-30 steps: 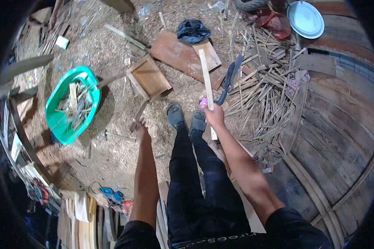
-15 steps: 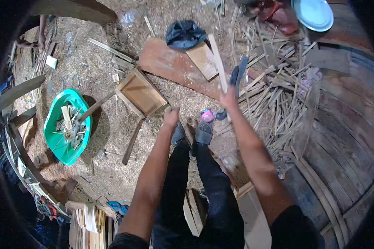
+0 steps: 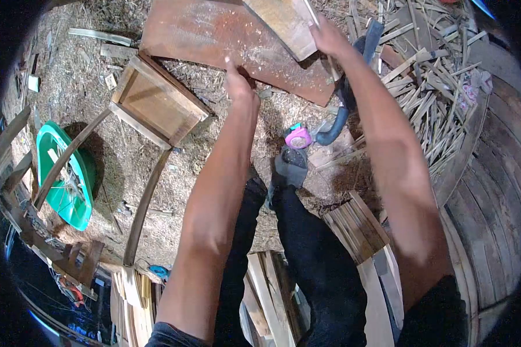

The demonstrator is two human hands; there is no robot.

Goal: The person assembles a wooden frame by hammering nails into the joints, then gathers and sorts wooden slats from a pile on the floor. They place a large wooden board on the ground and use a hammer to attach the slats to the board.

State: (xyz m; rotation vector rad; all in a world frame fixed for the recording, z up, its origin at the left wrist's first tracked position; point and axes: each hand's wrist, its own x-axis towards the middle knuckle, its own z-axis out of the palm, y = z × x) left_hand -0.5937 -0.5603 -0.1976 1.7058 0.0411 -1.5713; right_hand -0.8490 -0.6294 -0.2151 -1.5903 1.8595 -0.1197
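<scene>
My right hand is closed on a pale wooden slat that runs up out of the picture, over a small light board. My left hand reaches forward with its fingers on the edge of a long reddish plank lying on the sawdust floor. Whether the left hand grips the plank is not clear. A pink tape measure lies by my feet, beside a big dark blue clamp tool.
A small wooden stool lies tipped over to the left. A green basin with scraps sits at far left. Many thin sticks cover the right side. Stacked boards lie near my legs.
I have leaned forward, so the floor looks closer. Both arms have stretched out: the right hand carried the slat to the boards, and the left hand went from mid-air down to the plank.
</scene>
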